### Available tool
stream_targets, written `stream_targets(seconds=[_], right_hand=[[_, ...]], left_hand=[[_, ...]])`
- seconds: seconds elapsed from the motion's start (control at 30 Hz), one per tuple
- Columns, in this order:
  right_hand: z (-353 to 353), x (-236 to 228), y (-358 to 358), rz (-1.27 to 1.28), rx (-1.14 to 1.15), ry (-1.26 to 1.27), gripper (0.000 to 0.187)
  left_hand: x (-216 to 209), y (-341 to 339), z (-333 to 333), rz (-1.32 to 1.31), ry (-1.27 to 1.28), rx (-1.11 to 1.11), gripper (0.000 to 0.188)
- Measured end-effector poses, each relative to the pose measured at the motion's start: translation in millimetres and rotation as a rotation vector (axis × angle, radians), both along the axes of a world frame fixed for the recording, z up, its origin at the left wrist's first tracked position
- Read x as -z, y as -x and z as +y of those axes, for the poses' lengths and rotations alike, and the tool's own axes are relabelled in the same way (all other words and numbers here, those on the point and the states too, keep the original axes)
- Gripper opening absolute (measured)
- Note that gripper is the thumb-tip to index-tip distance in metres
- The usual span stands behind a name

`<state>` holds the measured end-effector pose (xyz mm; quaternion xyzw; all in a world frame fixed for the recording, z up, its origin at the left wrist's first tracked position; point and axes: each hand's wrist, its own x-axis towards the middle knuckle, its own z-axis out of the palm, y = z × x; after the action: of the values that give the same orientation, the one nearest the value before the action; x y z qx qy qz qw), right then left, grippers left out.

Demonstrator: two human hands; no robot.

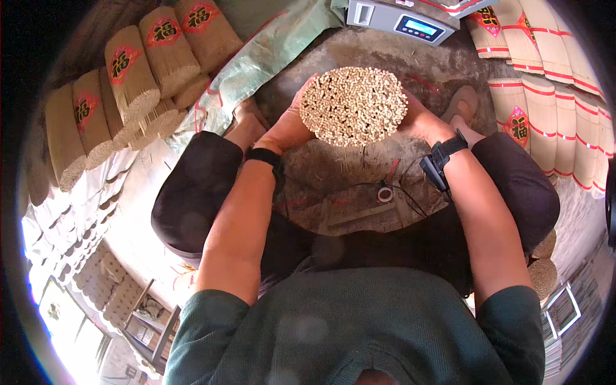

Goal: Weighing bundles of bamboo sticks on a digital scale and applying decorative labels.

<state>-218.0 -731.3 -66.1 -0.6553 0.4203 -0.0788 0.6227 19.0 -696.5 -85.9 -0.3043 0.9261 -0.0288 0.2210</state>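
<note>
A thick bundle of incense sticks (pixel 353 106) is held up between my two hands, its round end of packed pale stick tips facing me. My left hand (pixel 292 127) grips the bundle's left side, and my right hand (pixel 420 120) presses round its right side. The fingers of both hands are partly hidden behind the bundle. Dark straps circle both wrists, and the right one carries a small black device (pixel 434 172).
Tied bundles with red labels (pixel 165 54) are piled at the left; more with red bands (pixel 539 102) stack at the right. A grey machine with a lit display (pixel 410 24) stands ahead beside green sheeting (pixel 269 58). A tape roll (pixel 384 194) lies on the floor between my legs.
</note>
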Motion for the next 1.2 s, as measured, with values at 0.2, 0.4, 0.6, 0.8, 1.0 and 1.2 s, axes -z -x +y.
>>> stream_targets(seconds=[0.2,0.4,0.6,0.8,1.0,1.2], right_hand=[[13.8,3.9,8.6,-0.478,0.269,-0.31,0.054],[4.5,62.3,20.4,-0.76,0.197,-0.333,0.038],[12.2,4.0,9.0,-0.25,0.08,-0.155,0.058],[10.8,40.5,8.5,-0.066,0.001,0.075,0.05],[17.3,94.7,29.2,0.325,-0.37,0.824,0.04],[5.4,66.0,18.9,-0.035,-0.178,0.637,0.037]], left_hand=[[-8.4,-16.3,13.1,0.698,-0.552,-0.462,0.042],[8.4,4.6,11.4,0.031,-0.102,0.07,0.042],[28.9,-15.8,26.3,0.139,0.189,0.092,0.053],[45.0,-16.4,24.5,1.239,-0.472,-0.315,0.045],[4.2,11.6,3.6,0.678,-0.8,-0.441,0.045],[67.7,-23.2,22.5,0.974,-0.248,-0.111,0.043]])
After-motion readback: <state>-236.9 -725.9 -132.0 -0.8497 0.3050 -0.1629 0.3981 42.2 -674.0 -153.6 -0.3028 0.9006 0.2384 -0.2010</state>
